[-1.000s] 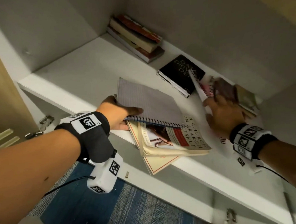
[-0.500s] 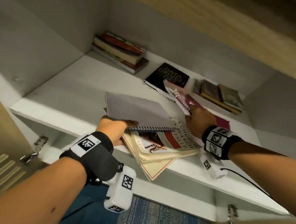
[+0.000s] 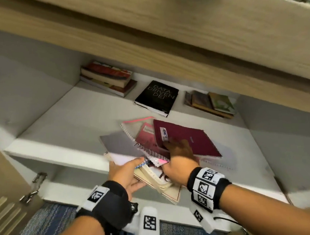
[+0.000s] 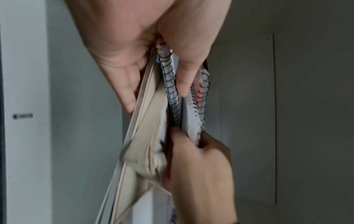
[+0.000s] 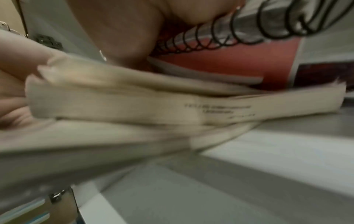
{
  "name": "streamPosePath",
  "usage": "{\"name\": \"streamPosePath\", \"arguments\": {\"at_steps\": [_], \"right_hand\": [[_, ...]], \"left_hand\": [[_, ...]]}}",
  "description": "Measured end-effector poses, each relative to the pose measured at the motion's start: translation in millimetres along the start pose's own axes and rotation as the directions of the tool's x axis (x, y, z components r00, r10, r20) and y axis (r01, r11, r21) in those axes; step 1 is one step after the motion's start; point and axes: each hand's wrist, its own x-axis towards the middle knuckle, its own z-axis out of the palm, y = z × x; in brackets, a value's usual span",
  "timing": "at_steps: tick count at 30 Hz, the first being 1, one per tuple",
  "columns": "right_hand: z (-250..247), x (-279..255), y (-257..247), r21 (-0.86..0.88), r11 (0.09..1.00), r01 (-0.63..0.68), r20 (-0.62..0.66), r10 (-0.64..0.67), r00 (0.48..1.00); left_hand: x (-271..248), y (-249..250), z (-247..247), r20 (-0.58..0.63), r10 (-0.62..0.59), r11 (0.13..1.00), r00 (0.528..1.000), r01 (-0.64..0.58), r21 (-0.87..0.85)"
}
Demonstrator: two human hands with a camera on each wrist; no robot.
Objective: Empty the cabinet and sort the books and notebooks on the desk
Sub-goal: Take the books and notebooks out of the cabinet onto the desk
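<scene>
At the front edge of the white cabinet shelf (image 3: 59,127) my left hand (image 3: 125,172) grips a stack. Its thumb lies on a grey spiral notebook (image 3: 121,145) and its fingers (image 4: 122,84) sit under the paperbacks (image 3: 158,181). My right hand (image 3: 178,152) grips a maroon spiral notebook (image 3: 188,138) and pink notebooks (image 3: 146,134), which overlap the stack's right side. The left wrist view shows the spiral bindings (image 4: 170,84) pressed against the paperback's page edges (image 4: 145,136), with my right hand (image 4: 201,174) below them. The right wrist view is blurred, showing page edges (image 5: 134,106) and a wire spiral (image 5: 229,34).
Farther back on the shelf lie a black book (image 3: 157,97), a pile of books (image 3: 107,78) in the left corner and a smaller pile (image 3: 212,102) at the right. A wooden panel overhangs the shelf. The open cabinet door (image 3: 1,183) is at the left, with blue carpet (image 3: 48,225) below.
My right hand has drawn the maroon and pink notebooks from the back right of the shelf forward and left onto the stack. My left hand has kept its grip.
</scene>
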Motion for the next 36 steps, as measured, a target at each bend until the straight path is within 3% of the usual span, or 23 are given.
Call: {"name": "streamPosePath", "arguments": {"at_steps": [2,5,9,11,16,24,32,36], "right_hand": [[0,0,-3,0.044,0.999,-0.032,0.064,0.029,0.998],[-7,1,-2,0.178,0.983,-0.046,-0.017,0.049,0.999],[-20,-3,1,0.239,0.968,-0.076,-0.006,0.080,0.997],[-26,-7,0,0.262,0.963,-0.066,0.015,0.064,0.998],[-32,-16,0,0.145,0.989,0.019,0.070,-0.029,0.997],[-36,-36,-3,-0.002,0.994,0.105,0.120,-0.104,0.987],[-56,-86,-12,-0.142,0.952,0.271,0.001,-0.274,0.962],[-100,-128,-25,-0.218,0.923,0.318,-0.012,-0.328,0.945]], "left_hand": [[-4,-9,8,-0.050,-0.010,0.996,0.999,0.006,-0.092],[-15,-10,24,-0.046,-0.052,0.971,0.998,0.039,-0.237],[-16,-4,34,0.019,-0.079,0.963,0.997,0.082,-0.258],[-15,-1,35,-0.022,-0.056,0.972,0.998,0.050,-0.230],[-14,2,30,-0.164,0.034,0.990,0.986,-0.056,-0.131],[-21,6,9,-0.223,0.147,0.986,0.964,-0.162,-0.050],[-79,18,-19,-0.134,0.235,0.972,0.963,-0.231,0.048],[-118,27,-22,-0.021,0.277,0.961,0.961,-0.276,0.034]]}}
